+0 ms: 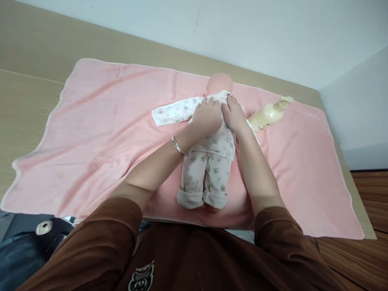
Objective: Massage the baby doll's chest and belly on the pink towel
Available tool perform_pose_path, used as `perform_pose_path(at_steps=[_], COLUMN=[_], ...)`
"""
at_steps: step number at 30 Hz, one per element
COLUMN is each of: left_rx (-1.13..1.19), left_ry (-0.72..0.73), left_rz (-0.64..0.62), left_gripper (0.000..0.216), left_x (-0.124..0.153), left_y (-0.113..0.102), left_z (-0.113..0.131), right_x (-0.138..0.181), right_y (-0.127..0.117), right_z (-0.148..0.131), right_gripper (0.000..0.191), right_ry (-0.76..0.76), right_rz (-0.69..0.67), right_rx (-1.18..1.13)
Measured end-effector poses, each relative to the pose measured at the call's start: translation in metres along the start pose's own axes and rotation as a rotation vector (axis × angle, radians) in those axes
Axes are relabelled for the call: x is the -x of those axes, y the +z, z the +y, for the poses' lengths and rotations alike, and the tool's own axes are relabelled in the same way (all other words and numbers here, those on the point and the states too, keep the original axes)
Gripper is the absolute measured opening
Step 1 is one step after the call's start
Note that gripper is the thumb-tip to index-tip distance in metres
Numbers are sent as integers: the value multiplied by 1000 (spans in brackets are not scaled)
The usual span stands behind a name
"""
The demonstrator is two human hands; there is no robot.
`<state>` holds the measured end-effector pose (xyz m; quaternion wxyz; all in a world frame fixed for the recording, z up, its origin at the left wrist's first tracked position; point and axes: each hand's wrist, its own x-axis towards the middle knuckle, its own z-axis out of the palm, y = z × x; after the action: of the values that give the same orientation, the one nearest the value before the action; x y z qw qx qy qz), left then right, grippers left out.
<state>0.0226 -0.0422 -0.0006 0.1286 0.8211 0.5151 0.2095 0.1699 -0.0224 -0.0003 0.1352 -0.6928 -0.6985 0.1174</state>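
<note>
Although the near edge cut off the brown shirt [188, 258], the doll [216, 141] showed beyond it, its feet mostly hidden by rolled cuffs [190, 199]. The left hand [207, 117] and right hand [235, 115] rested on its white top, fingers close together; whether they pinched cloth I couldn't tell. The doll lay beneath them, head beyond, on a rumpled pink blanket [100, 133] near a partly covered bottle [268, 115]. Past the table [27, 97] rose a pale wall [242, 36].
</note>
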Motion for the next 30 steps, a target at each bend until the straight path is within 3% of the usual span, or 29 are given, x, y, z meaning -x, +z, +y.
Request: perform_pose_path(at_steps=[3, 8, 13, 23, 30], left_rx=[10, 122, 157, 187, 182], left_ry=[60, -57, -102, -141, -151], left_rz=[-18, -26, 36, 108, 102], left_gripper=[43, 41, 49, 52, 52], left_x=[-1, -15, -21, -22, -21], left_y=[-4, -14, -7, 6, 3], left_z=[2, -16, -31, -34, -31], right_x=[0, 21, 38, 5, 7], right_y=[-1, -10, -8, 9, 10], right_z=[3, -21, -41, -9, -13], right_gripper=[77, 75, 76, 71, 74], right_ry=[-26, -53, -131, -32, -10], right_rz=[-33, -106, -99, 71, 54], right_rx=[36, 160, 181, 6, 30])
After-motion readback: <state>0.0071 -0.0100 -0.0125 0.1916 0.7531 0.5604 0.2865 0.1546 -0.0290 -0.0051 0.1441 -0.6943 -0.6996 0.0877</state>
